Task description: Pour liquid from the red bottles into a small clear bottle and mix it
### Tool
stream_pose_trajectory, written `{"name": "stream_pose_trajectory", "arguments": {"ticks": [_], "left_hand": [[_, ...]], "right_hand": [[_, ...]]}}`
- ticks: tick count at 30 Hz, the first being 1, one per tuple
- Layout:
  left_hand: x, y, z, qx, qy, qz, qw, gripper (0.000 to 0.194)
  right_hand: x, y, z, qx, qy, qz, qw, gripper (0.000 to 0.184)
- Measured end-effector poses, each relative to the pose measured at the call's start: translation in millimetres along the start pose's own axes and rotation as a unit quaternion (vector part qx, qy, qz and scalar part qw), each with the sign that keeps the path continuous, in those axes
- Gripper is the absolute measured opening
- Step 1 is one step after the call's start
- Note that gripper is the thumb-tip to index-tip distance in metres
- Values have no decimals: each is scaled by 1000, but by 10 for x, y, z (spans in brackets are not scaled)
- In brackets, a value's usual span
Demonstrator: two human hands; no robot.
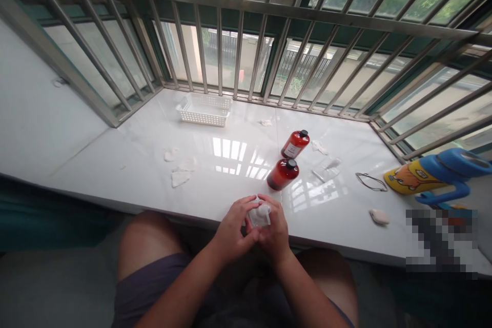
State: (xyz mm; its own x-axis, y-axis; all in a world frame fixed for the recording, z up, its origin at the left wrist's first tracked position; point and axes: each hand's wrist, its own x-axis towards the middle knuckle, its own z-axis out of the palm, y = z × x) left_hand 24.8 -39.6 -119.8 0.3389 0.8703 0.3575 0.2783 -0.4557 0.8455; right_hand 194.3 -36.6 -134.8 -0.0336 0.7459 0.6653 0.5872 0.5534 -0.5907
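Note:
My left hand and my right hand meet at the front edge of the white stone sill. Together they hold a small transparent plastic piece with a white rounded top; its exact kind is hard to tell. Just beyond them, two red-brown bottles with black caps stand close together: the nearer bottle and the farther one. Both bottles stand upright or nearly so, and neither hand touches them.
A white mesh plastic basket stands at the back of the sill. Crumpled white tissue scraps lie to the left, and wire glasses lie to the right. A blue-and-yellow water bottle lies at the far right. Metal window bars run behind the sill.

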Motion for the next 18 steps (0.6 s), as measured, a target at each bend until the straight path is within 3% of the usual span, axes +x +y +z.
{"name": "stream_pose_trajectory", "arguments": {"ticks": [9, 13, 18], "left_hand": [[63, 176, 52, 46, 59, -8, 997, 58], [161, 272, 78, 71, 58, -10, 996, 42], [236, 326, 73, 14, 85, -88, 992, 20]], "right_hand": [[62, 12, -11, 6, -8, -17, 1000, 55], [56, 33, 26, -27, -2, -35, 999, 70], [17, 45, 66, -36, 7, 0, 999, 87]]}}
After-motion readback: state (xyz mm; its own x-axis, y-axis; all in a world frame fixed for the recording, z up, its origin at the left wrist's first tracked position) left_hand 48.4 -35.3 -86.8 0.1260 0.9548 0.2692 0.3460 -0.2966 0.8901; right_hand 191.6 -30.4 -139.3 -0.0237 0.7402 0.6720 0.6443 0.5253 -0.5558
